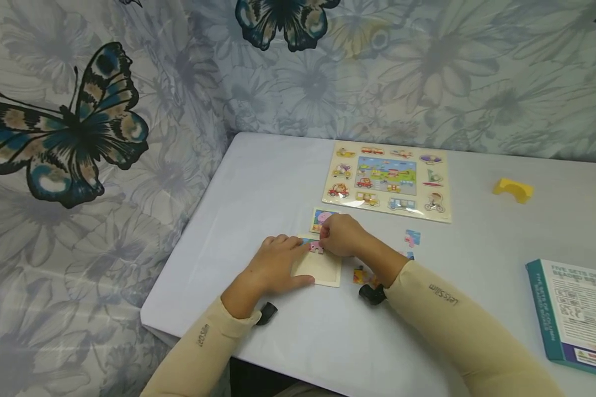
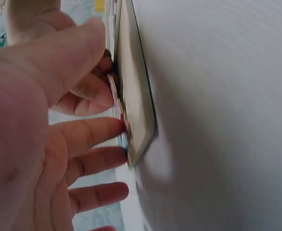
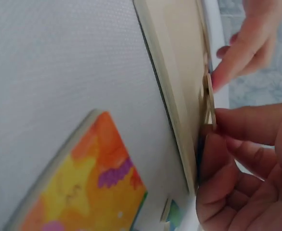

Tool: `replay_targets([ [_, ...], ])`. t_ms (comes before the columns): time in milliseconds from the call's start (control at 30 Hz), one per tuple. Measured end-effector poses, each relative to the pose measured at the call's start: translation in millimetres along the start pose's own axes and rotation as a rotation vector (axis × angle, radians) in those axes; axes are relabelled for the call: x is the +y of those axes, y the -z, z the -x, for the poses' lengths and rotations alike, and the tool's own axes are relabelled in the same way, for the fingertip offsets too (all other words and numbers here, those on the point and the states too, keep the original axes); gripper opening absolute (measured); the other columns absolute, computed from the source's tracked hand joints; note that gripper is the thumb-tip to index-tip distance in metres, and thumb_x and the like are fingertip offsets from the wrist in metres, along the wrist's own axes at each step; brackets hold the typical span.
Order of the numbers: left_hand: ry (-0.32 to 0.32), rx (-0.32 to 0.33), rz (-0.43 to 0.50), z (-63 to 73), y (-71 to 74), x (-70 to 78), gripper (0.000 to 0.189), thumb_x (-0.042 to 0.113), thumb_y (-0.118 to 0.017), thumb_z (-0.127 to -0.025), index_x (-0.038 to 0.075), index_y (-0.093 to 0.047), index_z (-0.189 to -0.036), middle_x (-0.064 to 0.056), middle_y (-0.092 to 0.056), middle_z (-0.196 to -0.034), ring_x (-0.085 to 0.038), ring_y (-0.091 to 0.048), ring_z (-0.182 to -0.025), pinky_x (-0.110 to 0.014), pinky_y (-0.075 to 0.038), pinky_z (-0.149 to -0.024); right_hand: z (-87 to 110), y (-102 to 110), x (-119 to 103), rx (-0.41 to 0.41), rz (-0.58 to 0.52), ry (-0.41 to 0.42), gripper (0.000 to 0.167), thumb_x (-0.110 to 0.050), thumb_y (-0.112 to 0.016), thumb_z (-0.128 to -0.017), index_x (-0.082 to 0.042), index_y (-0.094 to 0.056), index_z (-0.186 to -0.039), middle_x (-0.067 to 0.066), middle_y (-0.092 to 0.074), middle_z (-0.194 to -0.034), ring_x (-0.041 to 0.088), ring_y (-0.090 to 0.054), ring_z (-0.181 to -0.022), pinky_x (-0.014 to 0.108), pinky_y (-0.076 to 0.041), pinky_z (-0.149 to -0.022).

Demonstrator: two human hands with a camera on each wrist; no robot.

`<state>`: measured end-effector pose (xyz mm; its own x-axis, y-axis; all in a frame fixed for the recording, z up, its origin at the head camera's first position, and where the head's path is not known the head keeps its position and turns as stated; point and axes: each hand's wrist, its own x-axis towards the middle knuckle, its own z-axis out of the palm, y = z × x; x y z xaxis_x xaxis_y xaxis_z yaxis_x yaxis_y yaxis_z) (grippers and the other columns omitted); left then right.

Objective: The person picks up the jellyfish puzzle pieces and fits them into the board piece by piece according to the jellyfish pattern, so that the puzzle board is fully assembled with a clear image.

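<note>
A small wooden puzzle tray (image 1: 323, 273) lies on the white table, with pink and blue puzzle pieces along its far end. My right hand (image 1: 345, 236) pinches a thin puzzle piece (image 3: 211, 101) between thumb and finger at that end, the piece tilted up from the tray floor. From the other side, my left hand (image 1: 278, 264) spreads its fingers, fingertips (image 2: 115, 126) right at the pieces and tray rim. A small picture board (image 1: 323, 216) sits just beyond the tray, partly hidden by my right hand. Beside the right forearm lies an orange and yellow puzzle piece (image 3: 92, 178).
Another loose puzzle piece (image 1: 413, 237) lies right of the tray. Farther back is a large vehicle puzzle board (image 1: 437, 215). A yellow arch block (image 1: 513, 188) stands at the right, and a teal-edged box (image 1: 576, 309) lies near the right edge. Patterned walls border the table.
</note>
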<state>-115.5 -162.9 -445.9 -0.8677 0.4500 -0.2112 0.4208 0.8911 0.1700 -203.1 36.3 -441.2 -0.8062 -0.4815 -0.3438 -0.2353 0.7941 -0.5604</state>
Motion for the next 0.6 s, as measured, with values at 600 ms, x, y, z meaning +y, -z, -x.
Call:
replay_targets([
  [600,0.032,-0.016,-0.119,-5.3,0.0,11.4,0.073,0.067,-0.055,-0.096,0.020,-0.050,-0.152,0.001,-0.053,-0.146,-0.024,-0.047,-0.133,-0.048,-0.037,-0.111,-2.3,0.7,-3.1,0.029,0.139,0.023,0.028,-0.031,-0.087,-0.082,-0.015,-0.067,-0.092,0.001,-0.063,-0.084,0.018,-0.058,-0.074,0.029,-0.048,-0.065],
])
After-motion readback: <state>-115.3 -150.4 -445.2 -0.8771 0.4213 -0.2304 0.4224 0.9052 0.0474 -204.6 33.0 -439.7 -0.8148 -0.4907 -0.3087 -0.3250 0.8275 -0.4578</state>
